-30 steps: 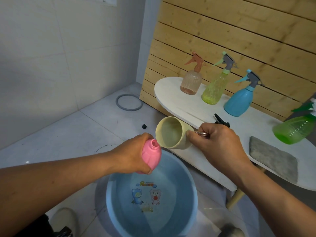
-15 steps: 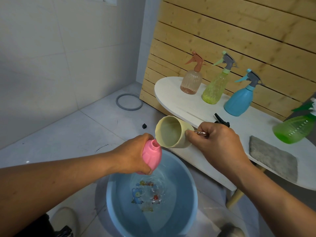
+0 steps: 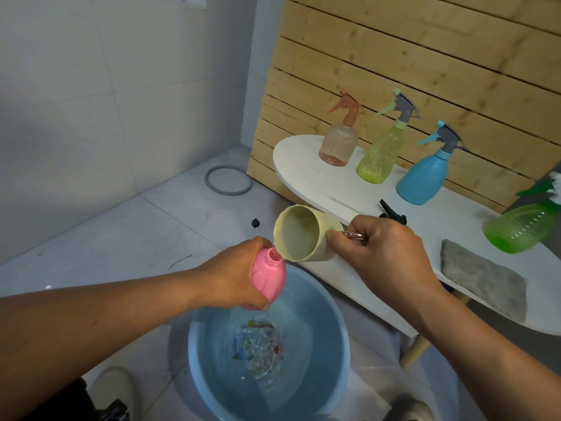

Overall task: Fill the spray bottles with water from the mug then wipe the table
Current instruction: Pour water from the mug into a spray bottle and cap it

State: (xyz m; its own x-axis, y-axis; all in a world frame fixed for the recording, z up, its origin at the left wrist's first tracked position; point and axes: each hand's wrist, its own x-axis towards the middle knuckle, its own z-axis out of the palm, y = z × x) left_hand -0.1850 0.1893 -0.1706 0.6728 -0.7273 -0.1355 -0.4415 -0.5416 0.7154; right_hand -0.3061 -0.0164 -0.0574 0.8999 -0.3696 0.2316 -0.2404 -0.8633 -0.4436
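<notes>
Over the blue basin [image 3: 331, 369]: left hand [image 3: 233, 278] grips capless pink bottle [image 3: 268, 276]; right hand [image 3: 385, 253] grips handle of cream mug [image 3: 300, 238], tipped w/ lip at bottle's mouth, beside desk [image 3: 349, 189].

You hold a capless bottle and a tipped mug over a basin on the floor, beside a table.

Your left hand [image 3: 233, 278] grips the pink plastic bottle [image 3: 268, 279] above the round blue plastic basin [image 3: 331, 375]; your right hand [image 3: 385, 256] tilts the cream ribbed mug [image 3: 300, 235], its lip at the bottle's mouth. To your right, the white oval table [image 3: 303, 171] carries four spray bottles along the slatted wooden wall [image 3: 394, 56], a grey cloth [image 3: 482, 284] nearer you.
</notes>
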